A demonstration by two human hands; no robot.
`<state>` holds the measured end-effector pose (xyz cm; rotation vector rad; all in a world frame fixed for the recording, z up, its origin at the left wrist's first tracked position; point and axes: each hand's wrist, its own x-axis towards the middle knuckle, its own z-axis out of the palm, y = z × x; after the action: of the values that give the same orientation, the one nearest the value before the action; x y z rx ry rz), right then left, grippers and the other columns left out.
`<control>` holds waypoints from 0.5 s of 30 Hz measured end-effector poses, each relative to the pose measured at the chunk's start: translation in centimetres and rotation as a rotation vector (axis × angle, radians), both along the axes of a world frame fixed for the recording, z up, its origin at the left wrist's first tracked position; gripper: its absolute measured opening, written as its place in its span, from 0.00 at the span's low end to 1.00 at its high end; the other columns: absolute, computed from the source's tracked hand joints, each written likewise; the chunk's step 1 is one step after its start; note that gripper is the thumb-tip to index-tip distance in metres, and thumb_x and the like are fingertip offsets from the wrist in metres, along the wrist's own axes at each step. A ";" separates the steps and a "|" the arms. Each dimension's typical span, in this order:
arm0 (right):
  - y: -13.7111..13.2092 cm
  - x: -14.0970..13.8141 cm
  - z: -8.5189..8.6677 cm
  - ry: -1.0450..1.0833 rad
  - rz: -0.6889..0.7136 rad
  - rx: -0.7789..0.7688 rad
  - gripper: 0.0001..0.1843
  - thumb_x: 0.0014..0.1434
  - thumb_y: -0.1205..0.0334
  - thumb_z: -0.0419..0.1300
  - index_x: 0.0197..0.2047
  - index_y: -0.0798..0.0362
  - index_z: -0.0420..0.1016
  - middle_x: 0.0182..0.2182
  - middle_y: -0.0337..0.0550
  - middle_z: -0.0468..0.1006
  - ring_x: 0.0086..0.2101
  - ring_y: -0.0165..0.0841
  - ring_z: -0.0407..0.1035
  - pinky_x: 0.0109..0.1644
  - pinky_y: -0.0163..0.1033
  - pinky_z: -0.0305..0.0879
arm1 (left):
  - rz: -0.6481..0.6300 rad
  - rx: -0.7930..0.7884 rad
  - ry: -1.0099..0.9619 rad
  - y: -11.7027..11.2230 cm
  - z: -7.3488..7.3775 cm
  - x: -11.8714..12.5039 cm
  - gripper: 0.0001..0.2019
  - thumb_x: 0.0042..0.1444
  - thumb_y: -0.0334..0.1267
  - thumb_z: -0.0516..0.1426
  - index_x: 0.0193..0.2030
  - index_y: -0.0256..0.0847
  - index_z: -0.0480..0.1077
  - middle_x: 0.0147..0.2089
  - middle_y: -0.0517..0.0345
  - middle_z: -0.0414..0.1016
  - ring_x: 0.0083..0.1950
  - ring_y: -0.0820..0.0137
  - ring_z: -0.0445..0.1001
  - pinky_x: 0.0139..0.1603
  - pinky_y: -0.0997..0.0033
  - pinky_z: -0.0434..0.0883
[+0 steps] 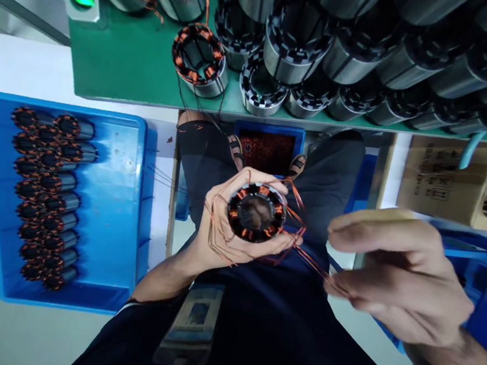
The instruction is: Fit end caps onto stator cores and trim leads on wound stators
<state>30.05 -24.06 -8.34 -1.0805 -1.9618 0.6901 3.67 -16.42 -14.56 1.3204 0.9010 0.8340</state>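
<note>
The wound stator core (235, 212) sits in the left hand (221, 227), in front of the person's lap, its ring face turned up to view. That hand's fingers are closed around the outer wall, presumably to steady the core while leaving its coils and wire ends exposed. Loose copper leads (316, 262) splay over the knuckles; one bunch stretches out to the right hand (404, 271), whose lower fingertips appear pinched on it, though blurred, with the upper finger standing apart. The core is thus within the left fingers' grip and well apart from the right ones.

Beyond, the desk (120, 69) carries another wound core (213, 82) beside stacked bare cores (292, 59), probably kept within reach. To the left, a blue bin (112, 214) holds wound cores in rows, likely for orderly storage.
</note>
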 end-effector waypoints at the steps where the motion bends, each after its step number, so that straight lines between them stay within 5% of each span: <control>1: -0.2 -0.1 -0.5 0.108 0.000 -0.041 0.09 0.83 0.54 0.65 0.48 0.41 0.87 0.49 0.49 0.89 0.49 0.48 0.86 0.46 0.56 0.87 | -0.035 -0.010 -0.057 -0.2 -0.4 0.4 0.34 0.46 0.50 0.90 0.57 0.47 0.86 0.51 0.55 0.88 0.50 0.60 0.87 0.55 0.60 0.84; 4: 0.0 -1.7 -1.7 0.161 -0.054 -0.197 0.11 0.77 0.41 0.71 0.51 0.36 0.88 0.46 0.50 0.89 0.49 0.56 0.86 0.49 0.65 0.89 | -0.095 -0.121 -0.430 -1.2 -1.6 2.3 0.33 0.51 0.59 0.86 0.55 0.49 0.81 0.45 0.58 0.85 0.41 0.64 0.84 0.42 0.64 0.82; 6: 0.7 -3.1 -2.1 0.105 -0.093 -0.260 0.19 0.70 0.35 0.78 0.53 0.37 0.88 0.49 0.53 0.90 0.53 0.60 0.86 0.54 0.69 0.89 | 0.006 -0.233 -0.611 -2.3 -1.6 3.8 0.30 0.57 0.62 0.80 0.53 0.50 0.76 0.43 0.59 0.81 0.35 0.69 0.77 0.35 0.67 0.77; 12: 0.9 -4.6 -3.0 0.178 -0.162 -0.278 0.25 0.68 0.33 0.79 0.55 0.41 0.87 0.51 0.55 0.90 0.54 0.59 0.86 0.54 0.66 0.87 | 0.179 -0.886 -0.724 -3.2 -0.5 6.3 0.27 0.56 0.56 0.76 0.51 0.49 0.68 0.39 0.67 0.67 0.25 0.81 0.41 0.20 0.74 0.53; 15: -1.5 -3.9 -4.1 0.214 -0.204 -0.303 0.22 0.73 0.34 0.75 0.56 0.42 0.86 0.46 0.52 0.89 0.47 0.53 0.86 0.50 0.60 0.87 | 0.188 -0.710 -0.608 -1.0 -1.9 5.2 0.28 0.55 0.57 0.77 0.51 0.48 0.72 0.42 0.64 0.69 0.28 0.78 0.52 0.26 0.74 0.63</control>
<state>26.17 -25.58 -12.43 -1.3082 -1.5731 0.9675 8.88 -17.42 -16.45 0.3329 0.7274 0.8760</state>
